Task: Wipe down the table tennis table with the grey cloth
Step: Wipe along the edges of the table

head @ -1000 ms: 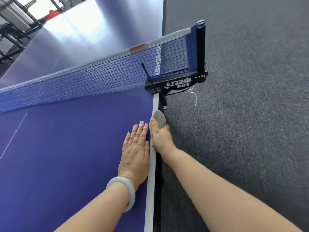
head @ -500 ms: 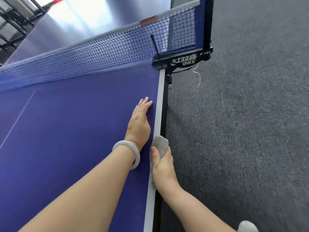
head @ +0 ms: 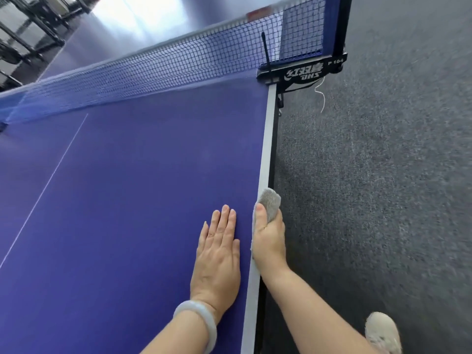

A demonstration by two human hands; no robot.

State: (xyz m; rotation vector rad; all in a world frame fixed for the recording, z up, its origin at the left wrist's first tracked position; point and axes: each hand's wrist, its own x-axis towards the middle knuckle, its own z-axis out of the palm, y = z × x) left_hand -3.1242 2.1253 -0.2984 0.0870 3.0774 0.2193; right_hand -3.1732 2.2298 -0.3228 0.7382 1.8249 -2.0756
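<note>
Desk (head: 127,200) surface, purple-blue, is spread out ahead of the fingers and off to their left, bordered by a pale edge line (head: 265,154) that runs straight on from the right thumb. Dark grey carpet (head: 383,175) is seen to the right of the fingers, below the desk's side. A blue net (head: 166,70) is stretched across the desk well beyond the fingertips and is fixed at the far right by a black clamp (head: 304,70), from which a thin white cord (head: 320,95) is hung.

The left hand (head: 217,261) is laid palm down on the desk just inside the edge line, its fingers (head: 224,223) straight and pressed together. The right hand (head: 269,241) is placed just beside it at the desk's rim. The grey cloth (head: 269,203) is bunched and gripped in it, held against the edge with the thumb laid on top; the remaining fingers are hidden over the side. A pale bracelet (head: 201,318) is worn behind the left hand's fingers, on the wrist. A light shoe (head: 383,330) is seen on the carpet, behind and right of the right hand.
</note>
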